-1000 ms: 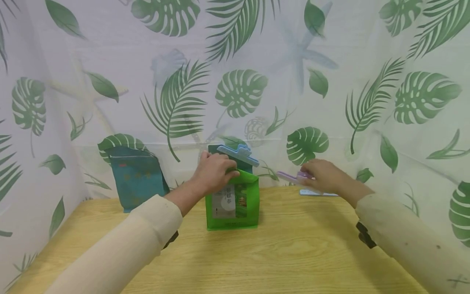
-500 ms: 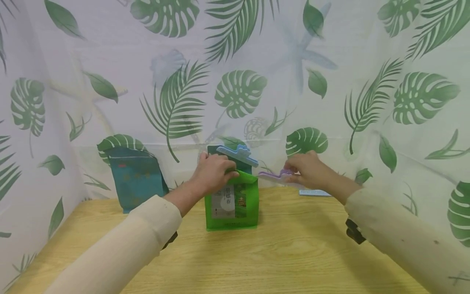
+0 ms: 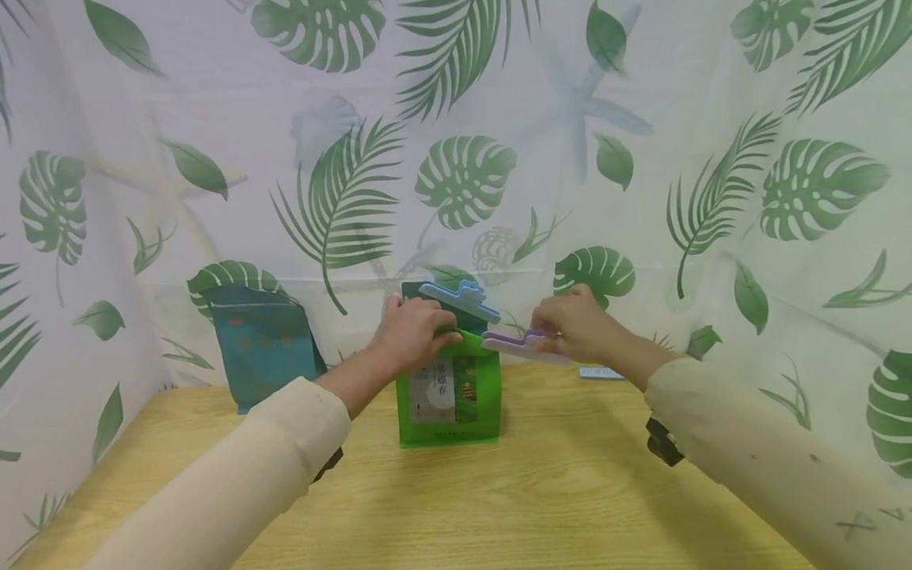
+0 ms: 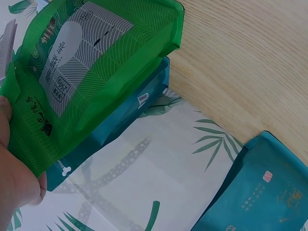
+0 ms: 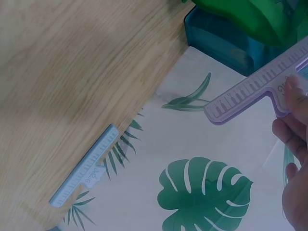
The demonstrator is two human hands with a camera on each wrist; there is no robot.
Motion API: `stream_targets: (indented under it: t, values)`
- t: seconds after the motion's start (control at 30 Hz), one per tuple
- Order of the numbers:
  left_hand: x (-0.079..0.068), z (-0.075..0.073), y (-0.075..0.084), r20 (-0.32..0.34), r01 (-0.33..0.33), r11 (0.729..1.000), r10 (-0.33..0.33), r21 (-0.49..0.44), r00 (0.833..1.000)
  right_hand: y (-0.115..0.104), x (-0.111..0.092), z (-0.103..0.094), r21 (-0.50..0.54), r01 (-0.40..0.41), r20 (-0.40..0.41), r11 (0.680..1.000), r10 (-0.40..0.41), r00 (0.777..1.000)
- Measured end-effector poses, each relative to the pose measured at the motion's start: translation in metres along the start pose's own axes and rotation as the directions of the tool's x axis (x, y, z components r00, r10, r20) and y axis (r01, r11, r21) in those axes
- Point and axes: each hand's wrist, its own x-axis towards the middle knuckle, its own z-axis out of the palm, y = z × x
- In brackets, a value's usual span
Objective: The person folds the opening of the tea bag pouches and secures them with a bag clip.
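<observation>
A green bag (image 3: 476, 396) with a grey label stands on the table. My left hand (image 3: 416, 332) grips its upper edge; in the left wrist view, that hand's thumb side (image 4: 21, 178) lies on the folded top. To the right, my right hand (image 3: 580, 323) pinches the handle of a long purple bag clip (image 3: 507, 343). The clip's free end lies at the bag's upper right corner; whether its jaws are apart is unclear. Ruler-like marks run along the purple clip (image 5: 245, 94) in the right wrist view. Directly behind the green bag is a teal bag (image 3: 413, 290), with a blue clip (image 3: 463, 299) slanting across its top.
Another teal bag (image 3: 267, 348) stands at the left back of the wooden table (image 3: 570, 467). A second blue clip (image 5: 84, 166) lies along the table's back edge on the right. A leaf-printed curtain (image 3: 499, 95) hangs behind everything.
My right hand has moved left with the purple clip, from above the loose blue clip to the green bag's upper right corner. The left hand keeps its grip in place.
</observation>
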Motion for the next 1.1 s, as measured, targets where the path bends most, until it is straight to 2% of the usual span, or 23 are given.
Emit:
stream_targets:
  t: [0.33,0.57,0.87,1.1]
  values:
    - [-0.001,0.000,-0.002,-0.009,-0.017,1.000,0.017,-0.024,1.000,-0.008,0.012,0.004,0.004,0.024,-0.027,1.000,-0.024,0.999]
    - [-0.001,0.001,-0.004,0.050,-0.040,0.999,0.040,0.005,0.998,-0.017,0.021,0.005,0.012,0.035,-0.041,0.999,-0.035,0.999]
    - [-0.001,0.002,-0.005,0.039,-0.051,0.997,0.049,0.063,0.998,-0.034,0.034,0.007,0.025,0.027,-0.057,0.999,-0.025,0.998]
    - [-0.003,0.003,-0.007,0.014,-0.095,0.993,0.095,0.073,0.995,-0.049,0.049,0.002,0.054,0.034,-0.064,0.998,-0.030,0.997]
